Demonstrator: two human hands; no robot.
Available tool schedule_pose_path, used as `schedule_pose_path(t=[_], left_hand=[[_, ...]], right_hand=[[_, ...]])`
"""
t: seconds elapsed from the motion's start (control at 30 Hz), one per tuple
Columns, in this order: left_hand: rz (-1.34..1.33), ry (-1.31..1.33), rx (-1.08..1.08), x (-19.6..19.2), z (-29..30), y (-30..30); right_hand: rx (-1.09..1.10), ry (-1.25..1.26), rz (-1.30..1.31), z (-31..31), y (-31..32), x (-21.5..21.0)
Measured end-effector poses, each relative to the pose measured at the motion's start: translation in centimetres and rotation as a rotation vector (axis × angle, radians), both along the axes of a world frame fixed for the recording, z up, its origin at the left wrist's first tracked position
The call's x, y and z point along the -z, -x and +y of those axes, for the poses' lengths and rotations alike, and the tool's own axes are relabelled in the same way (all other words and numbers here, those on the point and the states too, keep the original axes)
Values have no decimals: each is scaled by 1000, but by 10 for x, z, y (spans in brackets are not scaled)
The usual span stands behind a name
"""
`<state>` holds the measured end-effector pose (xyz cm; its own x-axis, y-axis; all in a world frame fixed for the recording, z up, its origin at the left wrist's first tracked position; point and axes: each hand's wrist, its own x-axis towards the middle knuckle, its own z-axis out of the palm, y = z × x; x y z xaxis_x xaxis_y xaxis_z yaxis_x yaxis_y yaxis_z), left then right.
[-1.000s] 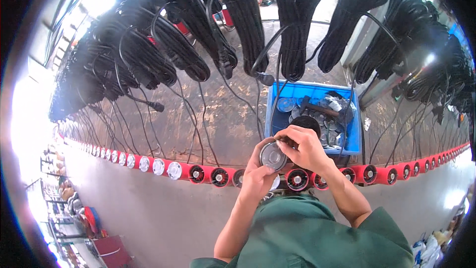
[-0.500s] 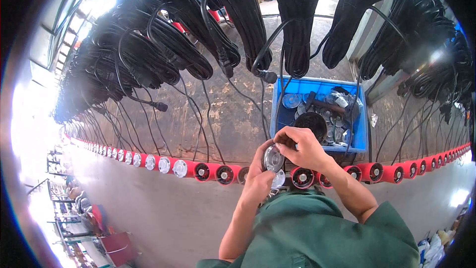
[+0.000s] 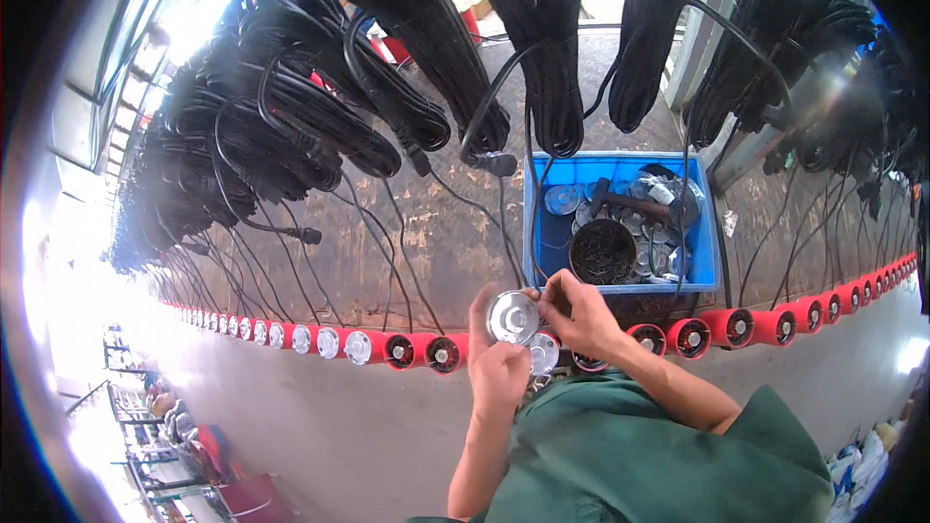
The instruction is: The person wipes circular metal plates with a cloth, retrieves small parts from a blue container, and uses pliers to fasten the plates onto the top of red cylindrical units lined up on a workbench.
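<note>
In my left hand (image 3: 498, 376) is a round silver metal end cap (image 3: 513, 318), gripped at its edge with the thumb in front and its face turned up. My right hand (image 3: 587, 323) is closed in a pinch beside the cap's right edge; anything small between its fingertips is hidden. Just below the hands, a second silver cap (image 3: 543, 356) sits at the end of a red housing in the row. Open-ended red motor housings (image 3: 443, 353) with dark insides lie to the left, and more (image 3: 692, 338) to the right.
A blue crate (image 3: 715, 266) on the worn bench (image 3: 426, 242) contains a hammer (image 3: 630, 203), loose silver caps and a dark bowl (image 3: 603, 252) of small metal parts. Thick bundles of black cable (image 3: 554, 87) hang overhead, their leads running down to the long curved row of housings.
The silver cap has tilted to show its face more fully. My right hand has drawn from over the cap to its right edge. The view has shifted slightly.
</note>
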<state>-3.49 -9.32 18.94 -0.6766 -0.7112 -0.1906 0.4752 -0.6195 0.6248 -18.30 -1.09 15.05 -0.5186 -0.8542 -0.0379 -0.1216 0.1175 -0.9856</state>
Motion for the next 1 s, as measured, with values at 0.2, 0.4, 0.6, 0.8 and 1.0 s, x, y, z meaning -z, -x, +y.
schedule_pose_path(t=[0.2,0.4,0.6,0.8,1.0], left_hand=[[54,-212,-167,44,-12,-4],[121,-201,-91,43,-5,-19],[156,-292,-168,33,7,-40],[159,-245,-343,39,-1,-80],[177,-329,-381,38,-22,-154]], right_hand=[[-91,-70,-396,9,-40,9],[-32,-40,237,8,65,50],[32,-589,968,-17,143,155],[-100,-673,1029,-21,154,174],[160,-264,545,5,134,92]])
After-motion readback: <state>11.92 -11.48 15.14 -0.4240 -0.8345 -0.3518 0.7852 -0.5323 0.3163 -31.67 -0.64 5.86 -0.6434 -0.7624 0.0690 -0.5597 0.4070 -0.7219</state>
